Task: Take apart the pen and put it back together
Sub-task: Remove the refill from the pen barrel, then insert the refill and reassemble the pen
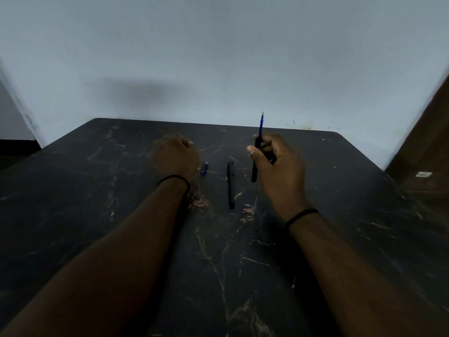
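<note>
Right hand [277,166] fingers pinch black barrel [255,164] w/ blue refill [261,126] sticking up; left hand [176,156] fisted on tabletop [97,190]; cap [230,184], blue tip [204,169] lie btwn

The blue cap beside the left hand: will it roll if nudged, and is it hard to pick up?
The blue cap looks small and rounded, so it probably rolls easily on the smooth table. It is likely light and needs a fingertip pinch.

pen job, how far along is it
Taken apart: the black cap and a small blue piece lie loose on the table. In hand: right hand holds the barrel with the blue refill protruding. Left hand is fisted. Still left: refitting both.
</note>
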`<act>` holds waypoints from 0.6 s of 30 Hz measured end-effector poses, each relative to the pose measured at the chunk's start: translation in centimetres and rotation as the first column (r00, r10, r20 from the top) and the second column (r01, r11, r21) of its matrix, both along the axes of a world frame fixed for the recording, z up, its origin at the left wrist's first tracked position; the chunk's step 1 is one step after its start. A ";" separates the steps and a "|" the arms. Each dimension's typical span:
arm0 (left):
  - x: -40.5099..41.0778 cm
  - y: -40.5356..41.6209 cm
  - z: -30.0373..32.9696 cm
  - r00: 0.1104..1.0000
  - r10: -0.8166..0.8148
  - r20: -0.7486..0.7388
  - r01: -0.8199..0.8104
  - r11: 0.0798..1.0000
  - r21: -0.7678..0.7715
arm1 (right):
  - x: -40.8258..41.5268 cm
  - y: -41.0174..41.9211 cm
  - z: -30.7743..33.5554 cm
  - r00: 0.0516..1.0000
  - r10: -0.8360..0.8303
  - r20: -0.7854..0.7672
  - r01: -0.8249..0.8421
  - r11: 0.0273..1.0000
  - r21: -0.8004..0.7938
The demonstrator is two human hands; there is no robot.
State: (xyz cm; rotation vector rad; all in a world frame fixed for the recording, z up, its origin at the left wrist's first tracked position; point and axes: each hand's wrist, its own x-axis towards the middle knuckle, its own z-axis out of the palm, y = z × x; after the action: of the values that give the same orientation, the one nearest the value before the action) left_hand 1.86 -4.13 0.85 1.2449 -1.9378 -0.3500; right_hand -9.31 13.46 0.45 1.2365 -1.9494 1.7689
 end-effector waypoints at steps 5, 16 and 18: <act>0.1 0.0 0.3 0.966 -0.018 0.259 0.054 0.990 -0.132 | 0.3 0.1 -0.2 0.998 -0.002 -0.067 0.002 1.000 0.008; -1.1 1.0 -0.3 0.868 -0.132 0.478 0.214 0.969 -0.120 | 0.0 0.0 -0.7 0.999 0.004 -0.054 -0.002 1.000 0.024; -1.2 1.3 -0.2 0.872 -0.154 0.465 0.218 0.972 -0.086 | -0.1 0.0 -0.8 0.998 0.000 -0.062 0.002 1.000 0.027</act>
State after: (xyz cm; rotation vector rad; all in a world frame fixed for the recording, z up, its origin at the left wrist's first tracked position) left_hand 0.62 -2.84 0.69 1.1199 -2.4497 -0.0117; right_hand -9.39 13.42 -0.35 1.2829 -1.9449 1.6886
